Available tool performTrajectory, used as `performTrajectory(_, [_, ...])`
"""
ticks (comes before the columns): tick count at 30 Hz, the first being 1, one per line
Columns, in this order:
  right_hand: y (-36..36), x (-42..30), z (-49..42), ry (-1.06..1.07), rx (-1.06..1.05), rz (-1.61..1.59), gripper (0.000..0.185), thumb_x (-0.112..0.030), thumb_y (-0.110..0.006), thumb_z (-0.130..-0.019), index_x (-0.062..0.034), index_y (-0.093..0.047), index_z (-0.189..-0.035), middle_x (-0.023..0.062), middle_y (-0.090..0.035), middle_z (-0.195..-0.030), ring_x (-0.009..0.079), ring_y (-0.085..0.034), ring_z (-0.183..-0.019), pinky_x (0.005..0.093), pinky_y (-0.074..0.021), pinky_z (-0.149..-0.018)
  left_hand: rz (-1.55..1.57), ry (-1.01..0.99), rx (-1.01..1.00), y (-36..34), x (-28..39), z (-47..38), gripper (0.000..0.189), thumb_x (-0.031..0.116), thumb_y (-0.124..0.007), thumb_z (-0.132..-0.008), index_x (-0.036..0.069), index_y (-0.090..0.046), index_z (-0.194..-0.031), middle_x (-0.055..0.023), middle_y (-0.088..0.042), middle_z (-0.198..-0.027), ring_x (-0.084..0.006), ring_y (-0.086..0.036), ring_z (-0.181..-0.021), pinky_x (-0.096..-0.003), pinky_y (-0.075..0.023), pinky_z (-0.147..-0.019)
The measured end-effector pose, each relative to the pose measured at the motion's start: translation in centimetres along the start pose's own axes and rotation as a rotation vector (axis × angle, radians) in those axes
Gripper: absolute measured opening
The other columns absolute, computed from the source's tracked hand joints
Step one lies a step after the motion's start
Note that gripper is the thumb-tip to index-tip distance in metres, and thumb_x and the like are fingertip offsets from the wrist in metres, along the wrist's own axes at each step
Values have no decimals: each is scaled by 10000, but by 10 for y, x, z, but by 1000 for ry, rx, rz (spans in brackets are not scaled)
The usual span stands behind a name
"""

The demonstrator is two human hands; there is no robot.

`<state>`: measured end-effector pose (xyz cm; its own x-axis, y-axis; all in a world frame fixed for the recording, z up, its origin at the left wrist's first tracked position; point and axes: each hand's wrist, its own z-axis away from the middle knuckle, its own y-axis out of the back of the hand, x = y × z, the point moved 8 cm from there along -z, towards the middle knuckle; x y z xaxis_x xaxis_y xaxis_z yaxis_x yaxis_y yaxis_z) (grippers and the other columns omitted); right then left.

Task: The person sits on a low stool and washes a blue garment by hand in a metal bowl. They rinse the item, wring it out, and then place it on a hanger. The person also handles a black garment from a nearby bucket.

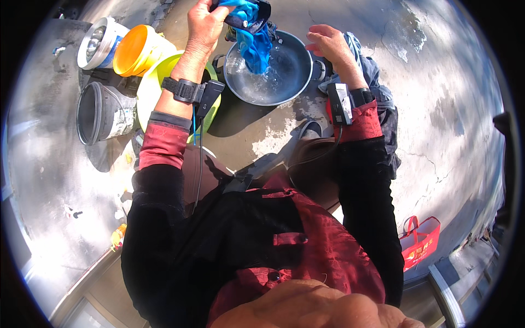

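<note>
My left hand (208,22) grips a wet blue garment (255,47) with dark navy parts, held up at the top of the view. Its lower end hangs into a round metal basin (293,78) that holds water, and the surface ripples where the cloth meets it. Beyond the basin's right rim, my right hand (328,43) is raised with its fingers apart and nothing in it. Just behind that hand, a heap of blue-grey and dark clothes (371,74) lies on the ground, partly hidden by my right forearm.
Left of the basin stands a yellow-green tub (152,88). Farther left are a white bucket (88,61), an orange-and-yellow bucket (143,51) and a grey bucket (96,117). A red bag (421,246) with writing sits at lower right. The concrete floor (443,135) is cracked.
</note>
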<state>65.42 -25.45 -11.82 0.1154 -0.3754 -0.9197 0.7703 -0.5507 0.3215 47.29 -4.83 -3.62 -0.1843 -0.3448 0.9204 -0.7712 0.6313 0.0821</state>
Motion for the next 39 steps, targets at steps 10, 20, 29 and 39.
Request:
performTrajectory(10, [-14, 27, -15, -32, 3, 71, 444, -199, -670, -854, 71, -598, -1199, 165, -714, -968, 187, -711, -795, 289, -548, -722, -687, 478, -376, -58, -256, 167, 354, 93, -585, -785, 113, -633, -1135, -176, -608, -1123, -406, -594, -1020, -443, -497, -853])
performTrajectory(20, [-31, 42, -23, -48, -123, 50, 540, -207, -738, -782, 90, -592, -1209, 181, -704, -996, 234, -702, -881, 308, -534, -805, -454, 358, -674, -59, -205, 123, 280, 52, -596, -811, 51, -660, -1084, -97, -691, -935, -244, -655, -889, -338, -503, -795])
performTrajectory(29, [-56, 2, -9, 275, -307, 65, 879, -351, -850, -698, 12, -469, -1403, 211, -489, -1430, 389, -481, -1295, 437, -411, -1075, 70, 186, -209, -5, 33, -32, 296, -25, -523, -841, -3, -637, -1113, -56, -661, -974, -151, -642, -852, -287, -527, -792])
performTrajectory(39, [-83, -62, -13, 495, 149, 297, 1353, -465, -889, -594, 4, -42, -1539, 301, -129, -1556, 429, -131, -1467, 474, -205, -1188, 343, 4, -187, -10, 201, -56, 230, -19, -513, -889, -22, -615, -1096, -106, -672, -983, -220, -673, -874, -329, -560, -773])
